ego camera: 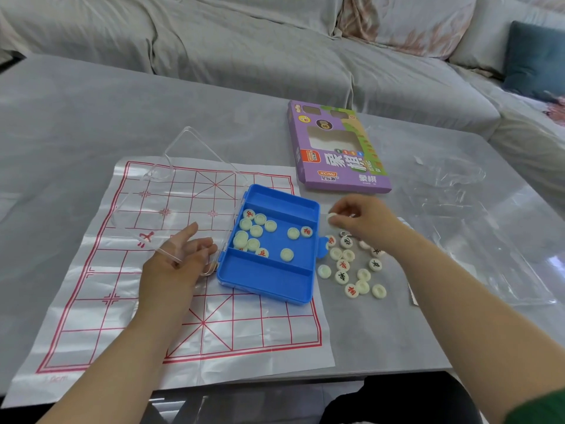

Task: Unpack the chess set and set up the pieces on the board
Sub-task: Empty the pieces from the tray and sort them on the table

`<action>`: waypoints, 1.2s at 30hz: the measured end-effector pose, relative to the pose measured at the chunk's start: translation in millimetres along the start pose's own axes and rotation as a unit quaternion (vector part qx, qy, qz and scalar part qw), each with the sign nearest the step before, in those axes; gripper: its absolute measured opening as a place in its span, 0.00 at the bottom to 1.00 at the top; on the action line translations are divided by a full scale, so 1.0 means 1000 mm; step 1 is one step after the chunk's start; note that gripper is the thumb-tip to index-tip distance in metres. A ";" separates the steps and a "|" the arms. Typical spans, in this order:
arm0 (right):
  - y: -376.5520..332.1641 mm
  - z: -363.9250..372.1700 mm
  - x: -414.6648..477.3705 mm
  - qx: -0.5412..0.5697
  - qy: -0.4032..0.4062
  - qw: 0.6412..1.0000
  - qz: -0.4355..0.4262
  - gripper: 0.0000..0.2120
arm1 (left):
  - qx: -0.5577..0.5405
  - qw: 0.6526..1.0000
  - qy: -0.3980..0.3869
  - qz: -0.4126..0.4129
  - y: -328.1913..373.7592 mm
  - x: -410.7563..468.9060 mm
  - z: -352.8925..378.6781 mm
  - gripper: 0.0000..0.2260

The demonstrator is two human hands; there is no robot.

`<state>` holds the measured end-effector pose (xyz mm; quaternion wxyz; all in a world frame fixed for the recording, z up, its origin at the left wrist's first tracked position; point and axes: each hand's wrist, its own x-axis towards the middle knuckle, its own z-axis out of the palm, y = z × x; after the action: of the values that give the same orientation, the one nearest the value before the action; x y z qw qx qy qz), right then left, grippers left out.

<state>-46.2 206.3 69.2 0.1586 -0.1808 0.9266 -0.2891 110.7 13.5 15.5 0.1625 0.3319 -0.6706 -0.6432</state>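
Note:
A plastic sheet board [128,301] with a red grid lies on the table. On its right part sits an open blue case [269,283] holding several round cream pieces [256,231]. Its clear lid [183,179] is swung open to the left. My left hand [174,264] rests on the lid's near edge, fingers loosely spread. My right hand [363,218] hovers just right of the case and pinches one cream piece [331,216] between thumb and fingertips. Below it several loose pieces [351,270] lie on the table, some showing red or black characters.
A purple cardboard box [339,151] lies flat behind the case. Crumpled clear plastic wrap [458,191] covers the table at the right. A sofa with a grey cover [244,41] runs along the far edge, with a teal cushion [535,59] at right.

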 end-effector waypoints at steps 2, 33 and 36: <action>0.013 -0.001 0.003 0.028 0.025 0.998 0.052 0.03 | 0.001 1.000 0.000 0.005 0.000 -0.001 0.000 0.18; -0.025 0.010 0.010 -0.054 0.036 0.996 -0.062 0.09 | -0.019 1.000 0.002 0.004 0.001 -0.002 0.001 0.18; -0.048 0.024 0.007 -0.105 -0.057 0.987 -0.108 0.13 | -0.018 1.000 0.005 0.000 0.002 -0.003 0.001 0.18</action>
<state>-31.6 155.1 77.2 0.1591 -0.3113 0.9165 -0.1946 111.6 15.6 18.1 0.1719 0.3324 -0.6576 -0.6538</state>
